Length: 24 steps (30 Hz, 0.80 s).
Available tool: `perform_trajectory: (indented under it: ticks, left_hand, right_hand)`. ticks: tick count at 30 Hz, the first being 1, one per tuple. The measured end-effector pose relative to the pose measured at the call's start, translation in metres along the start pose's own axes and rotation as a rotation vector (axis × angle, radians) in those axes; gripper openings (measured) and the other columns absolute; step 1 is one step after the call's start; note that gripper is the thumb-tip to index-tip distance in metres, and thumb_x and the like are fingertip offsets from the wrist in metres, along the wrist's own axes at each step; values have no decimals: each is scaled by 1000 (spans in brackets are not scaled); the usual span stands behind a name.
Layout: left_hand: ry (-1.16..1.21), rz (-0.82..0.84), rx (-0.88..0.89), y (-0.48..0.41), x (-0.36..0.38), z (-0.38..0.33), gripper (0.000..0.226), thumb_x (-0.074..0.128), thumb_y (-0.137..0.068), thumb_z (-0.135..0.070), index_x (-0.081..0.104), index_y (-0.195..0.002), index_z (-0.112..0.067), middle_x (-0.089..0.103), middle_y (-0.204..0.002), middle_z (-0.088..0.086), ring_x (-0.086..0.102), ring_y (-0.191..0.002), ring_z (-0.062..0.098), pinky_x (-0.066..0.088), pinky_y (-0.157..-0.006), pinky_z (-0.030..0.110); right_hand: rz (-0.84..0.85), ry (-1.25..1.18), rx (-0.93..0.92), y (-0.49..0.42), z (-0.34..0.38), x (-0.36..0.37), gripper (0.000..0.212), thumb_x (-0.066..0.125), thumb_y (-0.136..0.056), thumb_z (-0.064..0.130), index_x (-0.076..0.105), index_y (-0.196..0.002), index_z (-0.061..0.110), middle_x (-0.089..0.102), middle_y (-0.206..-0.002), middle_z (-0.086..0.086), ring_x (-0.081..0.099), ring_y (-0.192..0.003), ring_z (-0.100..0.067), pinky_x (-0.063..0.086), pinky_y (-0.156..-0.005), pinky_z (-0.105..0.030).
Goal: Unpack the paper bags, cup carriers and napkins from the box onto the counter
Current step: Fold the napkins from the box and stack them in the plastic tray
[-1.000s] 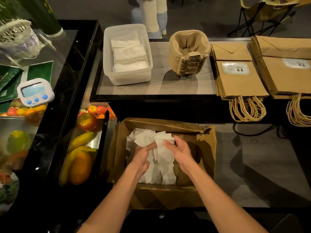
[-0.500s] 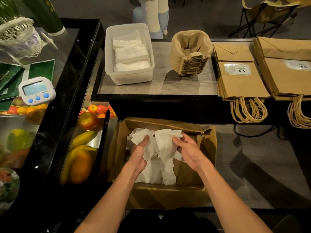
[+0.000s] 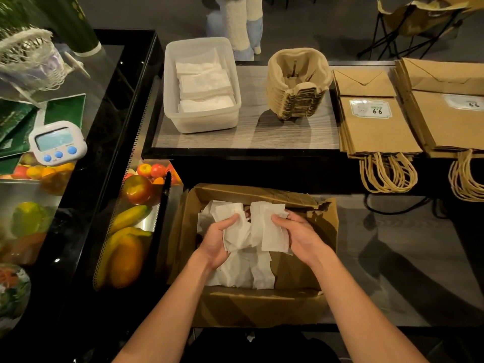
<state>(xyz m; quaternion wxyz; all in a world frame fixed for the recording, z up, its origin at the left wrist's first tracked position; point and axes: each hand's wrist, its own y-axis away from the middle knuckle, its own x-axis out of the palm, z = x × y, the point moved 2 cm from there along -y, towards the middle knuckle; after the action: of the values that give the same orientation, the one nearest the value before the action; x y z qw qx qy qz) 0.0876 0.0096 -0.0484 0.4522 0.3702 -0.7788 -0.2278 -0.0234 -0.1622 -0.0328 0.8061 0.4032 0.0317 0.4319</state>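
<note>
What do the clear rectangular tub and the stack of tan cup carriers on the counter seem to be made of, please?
The clear rectangular tub looks like translucent plastic, semi-glossy: napkins show through its walls. The stack of tan cup carriers looks like moulded paper pulp, matte and rough-edged.

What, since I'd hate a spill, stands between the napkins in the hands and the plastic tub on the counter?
Nothing visible. The left hand and right hand grip the napkins over the open box; the tub stands open-topped on the counter beyond, slightly left. Only the counter's raised edge needs clearing.
</note>
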Motion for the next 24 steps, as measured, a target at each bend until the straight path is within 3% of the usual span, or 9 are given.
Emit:
perform_trajectory:
  ticks: [6,11,14,17,21,24]
  left_hand:
    - [-64,61,-19,4,3,-3,32,57,-95,-23,74,-119,-9,72,-122,16,68,-113,34,45,-109,50]
    - [-106,13,3,1,5,-4,30,54,-100,-23,70,-122,-9,72,-122,16,67,-115,34,46,-110,52]
    - [-83,-22,13,-4,-1,-2,39,57,-100,-29,65,-133,-10,64,-135,21,59,-127,39,41,-114,54]
    - [-106,-31,20,-5,-4,0,48,63,-95,-36,63,-136,-11,62,-138,21,59,-128,39,40,-115,56]
    - [-258,7,58,-10,-5,3,81,83,-64,-67,69,-130,-22,65,-139,4,51,-137,30,25,-123,57]
    - [-300,12,65,-15,-8,5,84,85,-58,-67,71,-127,-21,67,-135,2,52,-136,30,24,-123,56]
  right_hand:
    - [-44,84,-8,-2,2,3,34,71,-93,21,62,-126,22,69,-119,-7,69,-107,-26,60,-83,-42]
    - [-119,113,-57,-3,1,6,38,70,-94,24,60,-130,22,67,-123,-6,67,-106,-23,58,-71,-34]
    - [-179,65,-87,-1,5,6,35,70,-94,22,60,-128,23,65,-121,-4,65,-105,-22,56,-67,-31]
    - [-130,26,-85,4,13,6,29,71,-93,20,64,-121,19,69,-115,-6,68,-102,-23,58,-68,-35]
    - [-92,104,-128,6,21,5,20,72,-91,21,67,-111,20,72,-108,-2,69,-98,-21,57,-70,-32]
    - [-101,217,-176,4,22,6,19,74,-90,24,69,-108,23,74,-103,5,69,-96,-15,54,-70,-25]
